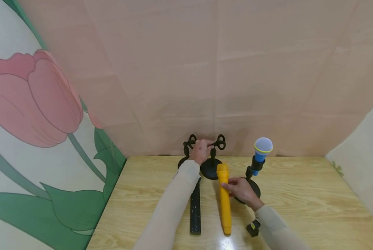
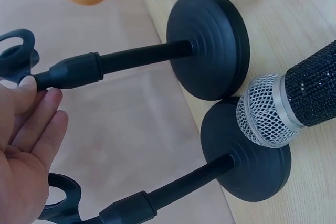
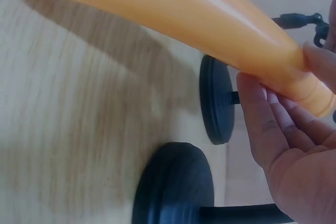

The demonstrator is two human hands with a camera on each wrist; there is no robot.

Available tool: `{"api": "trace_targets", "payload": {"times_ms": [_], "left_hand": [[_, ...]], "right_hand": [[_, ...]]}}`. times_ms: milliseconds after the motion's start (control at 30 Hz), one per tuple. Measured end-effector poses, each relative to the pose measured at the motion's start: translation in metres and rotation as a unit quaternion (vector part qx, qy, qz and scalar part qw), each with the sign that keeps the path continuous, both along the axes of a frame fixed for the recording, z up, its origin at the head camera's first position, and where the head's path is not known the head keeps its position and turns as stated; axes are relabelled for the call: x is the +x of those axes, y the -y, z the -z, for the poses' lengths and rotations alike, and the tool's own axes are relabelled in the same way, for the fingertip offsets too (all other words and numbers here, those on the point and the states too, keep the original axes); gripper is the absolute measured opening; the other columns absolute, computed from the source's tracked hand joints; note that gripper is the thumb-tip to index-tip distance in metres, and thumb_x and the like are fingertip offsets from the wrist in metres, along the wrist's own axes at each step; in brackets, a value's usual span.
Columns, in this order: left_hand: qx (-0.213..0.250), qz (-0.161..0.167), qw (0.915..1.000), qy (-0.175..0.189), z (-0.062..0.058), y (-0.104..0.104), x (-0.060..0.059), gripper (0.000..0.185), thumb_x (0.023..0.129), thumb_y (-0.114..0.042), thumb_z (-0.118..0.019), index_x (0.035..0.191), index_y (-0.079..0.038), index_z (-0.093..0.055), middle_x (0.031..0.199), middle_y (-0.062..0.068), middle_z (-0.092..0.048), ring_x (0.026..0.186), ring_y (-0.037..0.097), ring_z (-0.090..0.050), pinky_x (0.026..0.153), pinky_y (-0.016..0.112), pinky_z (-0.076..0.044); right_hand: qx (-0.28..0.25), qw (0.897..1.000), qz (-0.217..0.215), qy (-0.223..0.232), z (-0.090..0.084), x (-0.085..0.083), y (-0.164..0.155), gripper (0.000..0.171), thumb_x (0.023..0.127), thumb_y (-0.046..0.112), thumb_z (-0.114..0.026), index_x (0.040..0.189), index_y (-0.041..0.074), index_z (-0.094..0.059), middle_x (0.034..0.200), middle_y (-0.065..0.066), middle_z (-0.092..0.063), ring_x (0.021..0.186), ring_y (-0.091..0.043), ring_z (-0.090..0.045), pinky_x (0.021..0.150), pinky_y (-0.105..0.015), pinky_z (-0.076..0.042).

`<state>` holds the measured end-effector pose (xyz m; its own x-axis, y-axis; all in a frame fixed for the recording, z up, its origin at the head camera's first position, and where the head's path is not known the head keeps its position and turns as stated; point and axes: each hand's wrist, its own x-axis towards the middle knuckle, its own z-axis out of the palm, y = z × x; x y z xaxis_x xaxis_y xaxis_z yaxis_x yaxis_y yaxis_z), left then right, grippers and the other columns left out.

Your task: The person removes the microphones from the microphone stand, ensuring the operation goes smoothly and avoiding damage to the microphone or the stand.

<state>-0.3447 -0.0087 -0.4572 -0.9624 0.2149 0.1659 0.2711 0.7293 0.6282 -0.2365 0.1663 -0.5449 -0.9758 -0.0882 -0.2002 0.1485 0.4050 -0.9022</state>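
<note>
Yellow microphone lies grasped in right-hand fingers; left fingers pinch the stand.

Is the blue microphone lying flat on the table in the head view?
No, the blue microphone stands upright in its stand on the table.

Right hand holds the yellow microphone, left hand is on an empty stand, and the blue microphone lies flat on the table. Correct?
Not quite: the blue microphone stands upright in its stand, as the head view shows. The right hand does hold the yellow microphone, and the left hand is on an empty stand.
</note>
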Motion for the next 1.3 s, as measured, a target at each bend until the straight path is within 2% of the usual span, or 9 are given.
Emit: {"api": "trace_targets", "payload": {"times_ms": [167, 367, 767, 1100, 1300], "left_hand": [[0.007, -0.009, 0.9999, 0.009, -0.002, -0.001, 0.000, 0.030, 0.099, -0.008, -0.061, 0.129, -0.008, -0.068, 0.126, 0.005, -0.068, 0.117, 0.020, -0.062, 0.093, 0.033, -0.054], [0.000, -0.006, 1.0000, 0.002, -0.005, -0.002, 0.000, 0.030, 0.099, -0.010, -0.062, 0.129, -0.007, -0.068, 0.125, 0.006, -0.069, 0.115, 0.020, -0.063, 0.092, 0.032, -0.054], [0.027, -0.021, 0.9990, 0.027, -0.007, -0.002, 0.000, 0.030, 0.099, -0.014, -0.061, 0.128, -0.010, -0.069, 0.127, 0.003, -0.068, 0.116, 0.019, -0.062, 0.093, 0.032, -0.053], [0.028, -0.027, 0.9991, 0.014, -0.007, -0.004, -0.001, 0.029, 0.098, -0.013, -0.064, 0.126, -0.009, -0.070, 0.124, 0.003, -0.069, 0.114, 0.019, -0.064, 0.092, 0.033, -0.054], [0.025, -0.029, 0.9993, -0.001, -0.008, -0.006, -0.003, 0.027, 0.096, -0.010, -0.066, 0.122, -0.008, -0.072, 0.121, 0.004, -0.071, 0.112, 0.018, -0.065, 0.090, 0.030, -0.054]], "right_hand": [[-0.024, 1.000, 0.000, 0.019, 0.009, 0.003, 0.004, 0.047, 0.091, 0.031, -0.076, 0.111, -0.010, -0.067, 0.091, -0.009, -0.069, 0.077, -0.020, -0.065, 0.074, -0.044, -0.060], [-0.027, 0.999, 0.010, 0.039, 0.019, 0.005, 0.008, 0.042, 0.093, 0.030, -0.073, 0.109, -0.009, -0.068, 0.091, -0.010, -0.068, 0.076, -0.020, -0.064, 0.072, -0.041, -0.060], [0.044, 0.998, 0.019, 0.038, 0.031, 0.002, 0.016, 0.040, 0.092, 0.032, -0.074, 0.104, -0.006, -0.071, 0.084, -0.008, -0.066, 0.070, -0.019, -0.062, 0.064, -0.034, -0.059], [0.074, 0.996, 0.034, 0.042, 0.036, -0.003, 0.018, 0.038, 0.092, 0.030, -0.075, 0.103, -0.006, -0.072, 0.080, -0.007, -0.066, 0.068, -0.020, -0.062, 0.061, -0.032, -0.057], [0.090, 0.995, 0.038, 0.019, 0.040, -0.006, 0.021, 0.032, 0.091, 0.026, -0.075, 0.098, -0.006, -0.073, 0.076, -0.005, -0.065, 0.065, -0.017, -0.059, 0.057, -0.027, -0.052]]}}
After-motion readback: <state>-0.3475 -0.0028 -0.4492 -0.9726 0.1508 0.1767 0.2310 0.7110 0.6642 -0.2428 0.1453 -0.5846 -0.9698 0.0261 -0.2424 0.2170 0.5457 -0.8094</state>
